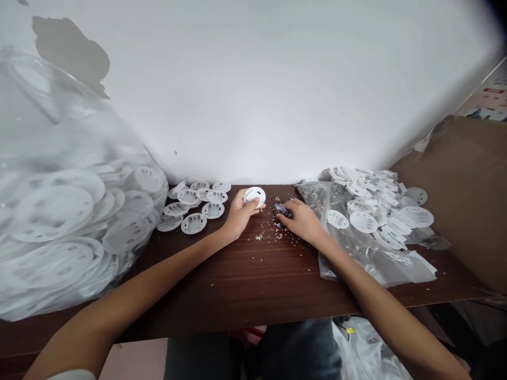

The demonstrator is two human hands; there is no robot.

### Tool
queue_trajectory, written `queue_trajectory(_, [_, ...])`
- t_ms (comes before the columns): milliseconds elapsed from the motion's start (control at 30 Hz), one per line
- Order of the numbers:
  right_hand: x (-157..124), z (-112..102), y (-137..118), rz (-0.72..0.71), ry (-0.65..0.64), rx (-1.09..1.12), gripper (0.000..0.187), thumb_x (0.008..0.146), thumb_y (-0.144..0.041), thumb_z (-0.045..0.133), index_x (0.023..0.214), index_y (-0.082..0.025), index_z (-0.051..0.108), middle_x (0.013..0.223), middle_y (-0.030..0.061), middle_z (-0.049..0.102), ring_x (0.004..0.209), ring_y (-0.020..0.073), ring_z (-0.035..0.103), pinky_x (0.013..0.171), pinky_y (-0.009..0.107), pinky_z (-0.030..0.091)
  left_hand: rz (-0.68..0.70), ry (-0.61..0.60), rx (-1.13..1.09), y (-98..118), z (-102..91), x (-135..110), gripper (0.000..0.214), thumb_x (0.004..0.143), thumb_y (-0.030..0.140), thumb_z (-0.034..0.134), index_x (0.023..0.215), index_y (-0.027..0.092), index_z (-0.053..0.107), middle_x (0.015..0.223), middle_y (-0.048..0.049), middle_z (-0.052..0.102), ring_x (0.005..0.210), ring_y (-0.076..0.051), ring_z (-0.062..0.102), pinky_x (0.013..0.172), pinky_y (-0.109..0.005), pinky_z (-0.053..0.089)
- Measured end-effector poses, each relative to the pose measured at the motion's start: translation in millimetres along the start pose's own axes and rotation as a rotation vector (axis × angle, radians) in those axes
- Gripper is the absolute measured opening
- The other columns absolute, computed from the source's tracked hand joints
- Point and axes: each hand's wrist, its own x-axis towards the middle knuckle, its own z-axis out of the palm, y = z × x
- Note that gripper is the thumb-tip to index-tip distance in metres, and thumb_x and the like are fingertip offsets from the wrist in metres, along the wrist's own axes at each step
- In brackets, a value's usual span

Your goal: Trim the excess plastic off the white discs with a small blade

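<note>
My left hand (238, 214) grips a round white plastic disc (253, 195) by its lower edge, with the thumb across its face. A small rectangular slot shows in the disc. To the right, my right hand (297, 216) is low over a heap of tiny dark pieces (278, 217) on the table. Its fingers are closed around a small purple-blue item (282, 208), whose kind I cannot make out. Fine pale slivers (259, 237) are scattered on the wood between and below the two hands.
Left stands a large clear bag (130, 158) full of white discs. Several loose slotted discs (194, 224) lie beside it. A pile of white parts (363, 222) rests on a plastic bag (356, 258) at right, near a cardboard box (463, 200). A white wall (253, 95) rises behind the table (237, 285).
</note>
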Motion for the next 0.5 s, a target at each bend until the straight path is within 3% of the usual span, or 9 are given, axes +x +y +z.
queue_trajectory(133, [-2,6,-1,-0.042,-0.04,-0.107,0.018,0.1,-0.027,0.057,0.107,-0.023,0.073,0.103,0.0086,0.067,0.09,0.0224,0.066,0.081,0.032,0.048,0.191,-0.003,0.133,-8,0.6,-2,0.032,0.087,0.034,0.074,0.116,0.023,0.065,0.118,-0.0061,0.072,0.111,-0.023,0.069,0.102,-0.039,0.053])
queue_trajectory(233, [-1,6,2,-0.07,-0.035,-0.072,0.019,0.1,-0.026,0.055,0.106,-0.022,0.072,0.107,0.0092,0.067,0.094,0.0227,0.066,0.084,0.032,0.048,0.212,-0.001,0.144,-12,-0.2,-1,0.032,0.087,0.034,0.074,0.116,0.023,0.066,0.117,-0.006,0.072,0.11,-0.023,0.067,0.102,-0.039,0.052])
queue_trajectory(367, [1,1,5,-0.059,0.032,0.081,0.018,0.099,-0.03,0.055,0.1,-0.021,0.071,0.102,0.0084,0.07,0.093,0.0233,0.065,0.086,0.035,0.047,0.231,-0.011,0.158,-10,0.0,-3,0.03,0.088,0.033,0.073,0.116,0.023,0.067,0.117,-0.0057,0.072,0.108,-0.022,0.067,0.1,-0.038,0.052])
queue_trajectory(500, [4,-9,7,0.112,0.04,0.36,0.028,0.097,-0.048,0.058,0.093,-0.023,0.07,0.092,0.0045,0.072,0.085,0.0226,0.063,0.079,0.034,0.046,0.288,-0.036,0.247,-5,0.3,-8,0.02,0.092,0.03,0.068,0.11,0.023,0.068,0.113,-0.0045,0.072,0.105,-0.019,0.067,0.099,-0.036,0.052])
